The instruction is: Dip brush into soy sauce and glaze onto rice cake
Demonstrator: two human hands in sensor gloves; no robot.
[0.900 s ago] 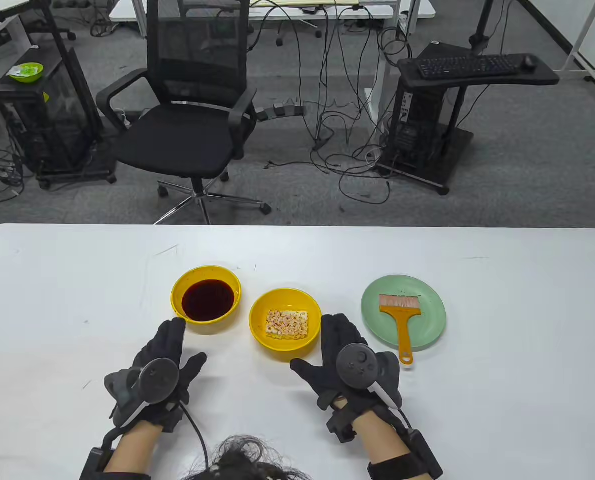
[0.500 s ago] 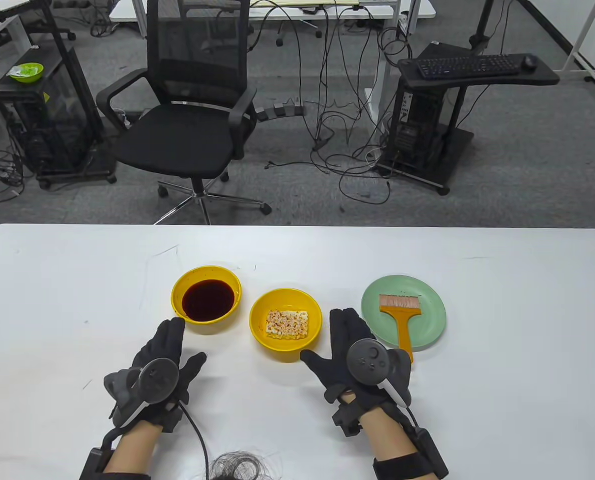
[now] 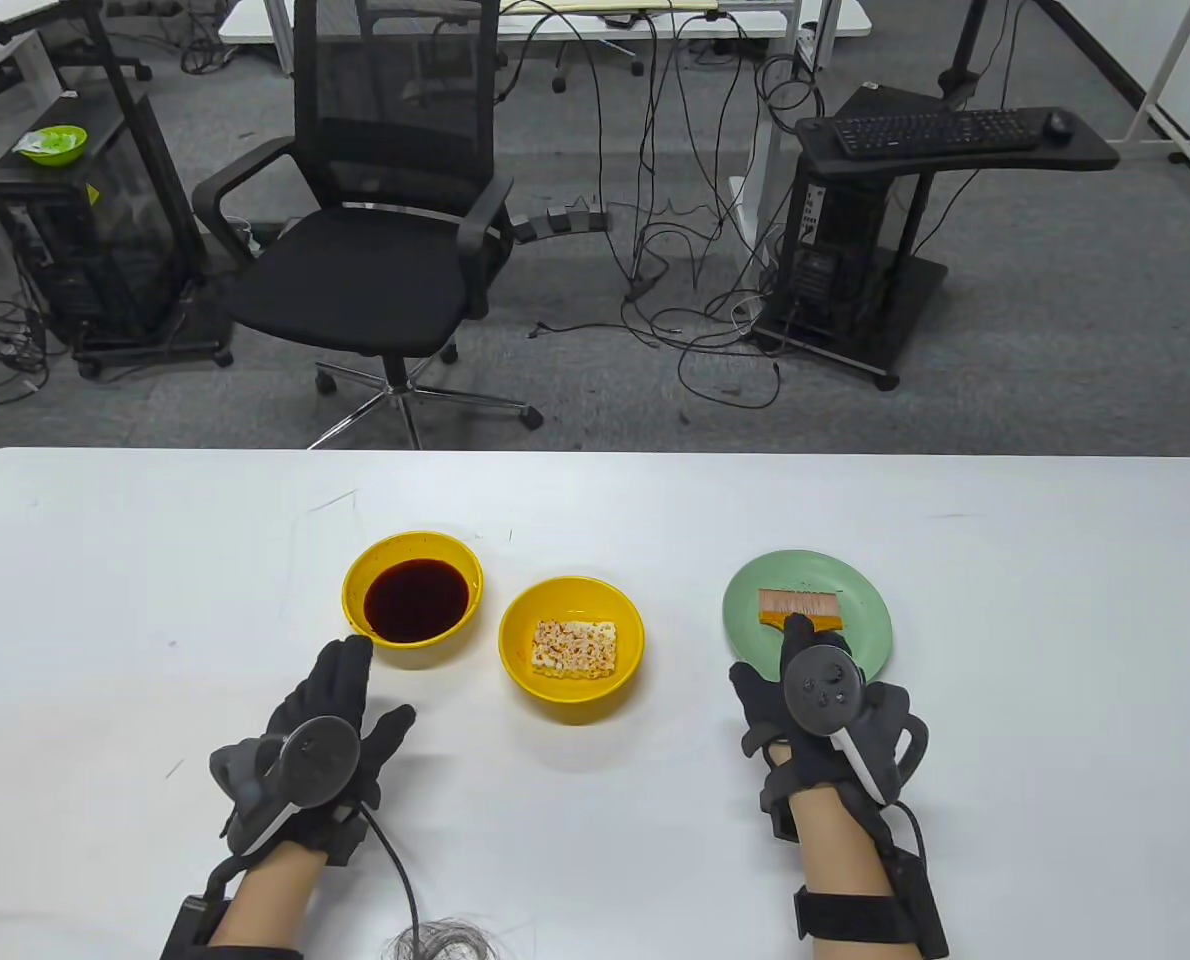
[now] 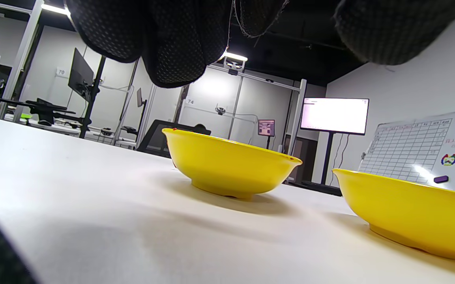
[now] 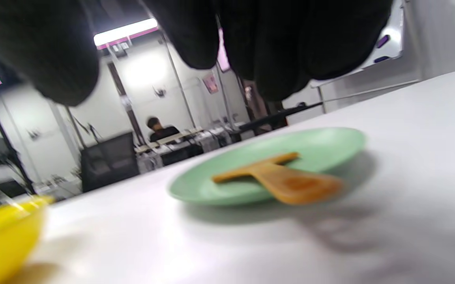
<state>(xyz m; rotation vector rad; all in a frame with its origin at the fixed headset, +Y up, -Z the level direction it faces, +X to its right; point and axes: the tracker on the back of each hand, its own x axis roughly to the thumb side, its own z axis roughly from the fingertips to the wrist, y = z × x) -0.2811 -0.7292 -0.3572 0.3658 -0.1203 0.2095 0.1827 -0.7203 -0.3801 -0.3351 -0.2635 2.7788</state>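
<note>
A yellow bowl [image 3: 413, 538] of dark soy sauce [image 3: 415, 598] stands left of a yellow bowl [image 3: 558, 700] holding the rice cake [image 3: 575, 648]. The orange brush [image 3: 800, 603] lies on a green plate [image 3: 870, 645], bristles at the far side. My right hand [image 3: 785, 680] hovers open over the brush handle and hides it in the table view. The right wrist view shows the handle [image 5: 286, 181] lying free on the plate [image 5: 322, 146] below my fingers. My left hand [image 3: 345, 690] rests flat and open, fingertips by the soy bowl [image 4: 231, 165].
The rice cake bowl also shows at the right of the left wrist view [image 4: 409, 213] and at the left edge of the right wrist view [image 5: 2, 232]. An office chair [image 3: 385, 220] stands beyond the table's far edge.
My right hand has moved right from beside the rice cake bowl to over the brush handle on the green plate. The left hand has not moved.
</note>
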